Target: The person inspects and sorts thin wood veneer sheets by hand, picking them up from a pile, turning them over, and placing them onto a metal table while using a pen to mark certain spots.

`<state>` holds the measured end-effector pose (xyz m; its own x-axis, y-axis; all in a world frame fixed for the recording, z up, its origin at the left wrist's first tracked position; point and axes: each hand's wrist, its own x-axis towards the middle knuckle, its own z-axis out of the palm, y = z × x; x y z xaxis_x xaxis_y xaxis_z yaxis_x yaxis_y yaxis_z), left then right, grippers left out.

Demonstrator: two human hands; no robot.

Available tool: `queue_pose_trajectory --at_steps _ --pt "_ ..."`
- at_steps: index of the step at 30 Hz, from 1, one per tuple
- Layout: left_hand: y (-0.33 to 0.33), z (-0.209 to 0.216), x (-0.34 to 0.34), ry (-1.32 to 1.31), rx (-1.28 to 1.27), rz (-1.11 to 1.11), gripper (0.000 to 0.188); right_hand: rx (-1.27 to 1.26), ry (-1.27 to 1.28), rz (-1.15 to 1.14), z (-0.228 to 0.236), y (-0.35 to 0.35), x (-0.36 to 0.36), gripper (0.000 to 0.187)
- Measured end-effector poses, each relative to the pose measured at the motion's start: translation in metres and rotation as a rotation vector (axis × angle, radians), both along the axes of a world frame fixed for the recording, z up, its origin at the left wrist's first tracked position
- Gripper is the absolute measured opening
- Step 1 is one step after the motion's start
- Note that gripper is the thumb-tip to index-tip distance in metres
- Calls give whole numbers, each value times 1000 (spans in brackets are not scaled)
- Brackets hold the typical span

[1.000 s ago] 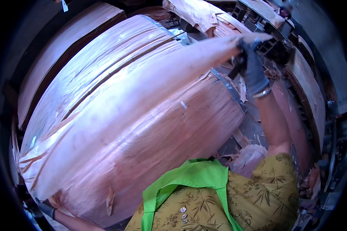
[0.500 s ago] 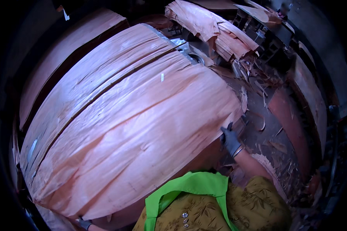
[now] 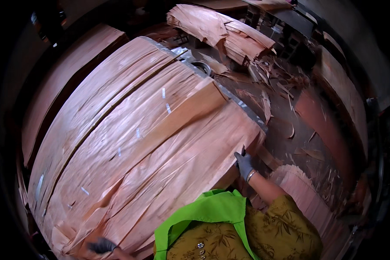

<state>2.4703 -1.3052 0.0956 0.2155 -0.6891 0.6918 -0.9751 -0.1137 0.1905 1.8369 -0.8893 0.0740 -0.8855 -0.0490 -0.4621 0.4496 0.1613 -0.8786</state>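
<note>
A broad stack of pale pinkish wood veneer sheets point(image 3: 182, 143) lies in front of me. Its top sheets are wrinkled, and a folded orange-brown strip point(image 3: 190, 110) slants across them. At the stack's near right edge is my right hand point(image 3: 245, 164), in a grey glove, closed around something small and dark that sticks up past the thumb; I cannot make out what it is. Down at the near left corner my left hand point(image 3: 102, 245), in a dark glove and slightly blurred, rests over crumpled veneer with its fingers stretched out. A thin dark stick point(image 3: 112, 108) lies lengthwise across the stack.
Another veneer stack point(image 3: 69, 82) stands to the left. Beyond the far end is a ragged veneer pile point(image 3: 221, 32). Scraps and splinters point(image 3: 266, 104) litter the floor on the right, near a leaning reddish sheet point(image 3: 320, 121). More veneer point(image 3: 294, 182) lies beside my right arm.
The smooth top sheet has shifted off the far right part of the stack, uncovering small white tape pieces and the folded strip. My left hand has moved inward from the corner edge. The view has turned slightly.
</note>
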Motion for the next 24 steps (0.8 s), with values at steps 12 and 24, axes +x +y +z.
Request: queue_pose_trajectory --at_steps 12,24 --pt "141 -7 -452 -439 601 -1318 70 -130 -105 -166 -19 1 2 20" --pt "236 -1 -453 -28 784 -1644 68 122 248 42 -35 26 -4 17"
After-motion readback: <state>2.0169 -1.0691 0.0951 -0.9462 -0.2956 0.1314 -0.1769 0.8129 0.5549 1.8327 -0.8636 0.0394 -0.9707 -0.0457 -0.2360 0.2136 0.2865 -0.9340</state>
